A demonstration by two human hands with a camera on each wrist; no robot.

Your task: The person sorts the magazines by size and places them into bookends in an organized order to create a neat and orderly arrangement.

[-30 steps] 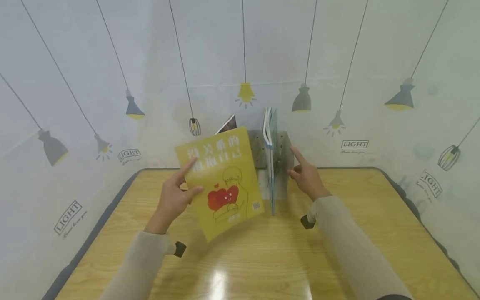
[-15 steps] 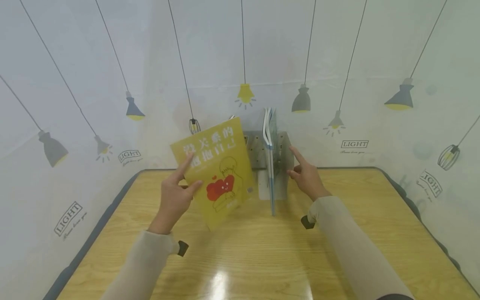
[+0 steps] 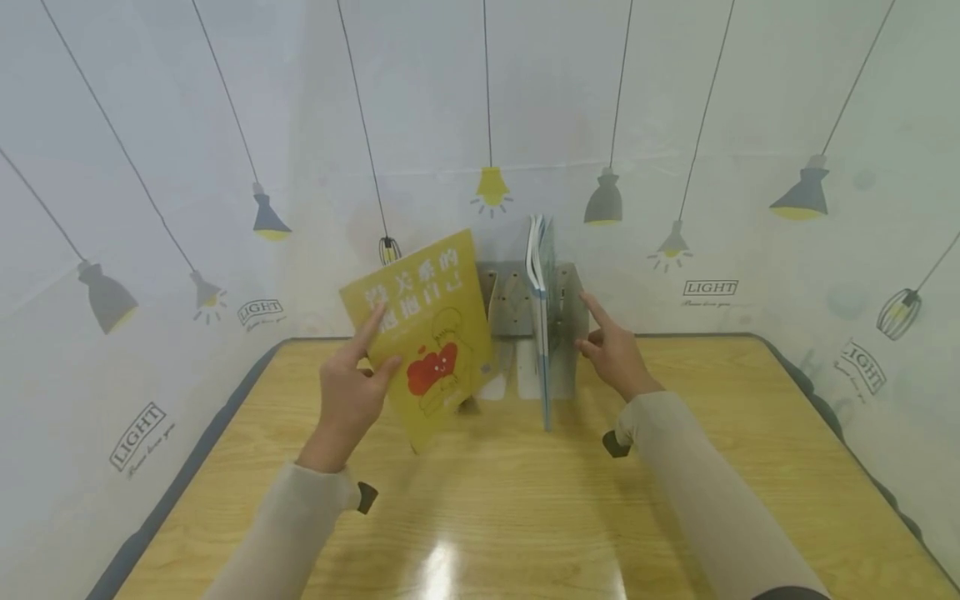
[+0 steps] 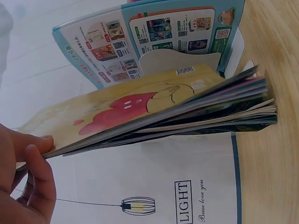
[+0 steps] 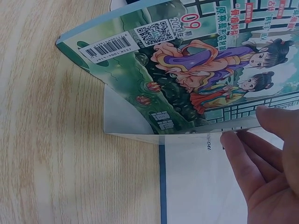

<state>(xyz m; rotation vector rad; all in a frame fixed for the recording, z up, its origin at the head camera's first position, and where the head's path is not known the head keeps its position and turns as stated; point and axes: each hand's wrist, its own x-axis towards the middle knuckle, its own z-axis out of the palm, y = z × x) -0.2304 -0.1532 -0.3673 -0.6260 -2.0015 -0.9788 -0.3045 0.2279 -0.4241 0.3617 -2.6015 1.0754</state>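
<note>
My left hand (image 3: 351,404) grips a yellow-covered magazine (image 3: 431,317) by its left edge, thumb on the front, holding it tilted left of the book rack. In the left wrist view, more dark-edged magazines (image 4: 233,114) lie together against the yellow one's back. A blue-edged magazine (image 3: 542,333) stands upright in the grey metal book rack (image 3: 515,304). At the rack's right side plate (image 3: 576,312), my right hand (image 3: 617,354) pinches the edge between thumb and fingers. In the right wrist view, the upright magazine's illustrated cover (image 5: 205,74) faces that hand.
The rack stands at the back of the wooden table (image 3: 495,500), near a white curtain (image 3: 750,125) printed with hanging lamps. White rack base plates (image 3: 529,375) lie flat on the table. Similar curtain surrounds the table's left and right sides.
The yellow magazine has shifted slightly left and back, uncovering more of the rack's middle. A dark magazine corner now shows below it. My right hand and the upright magazine stay put.
</note>
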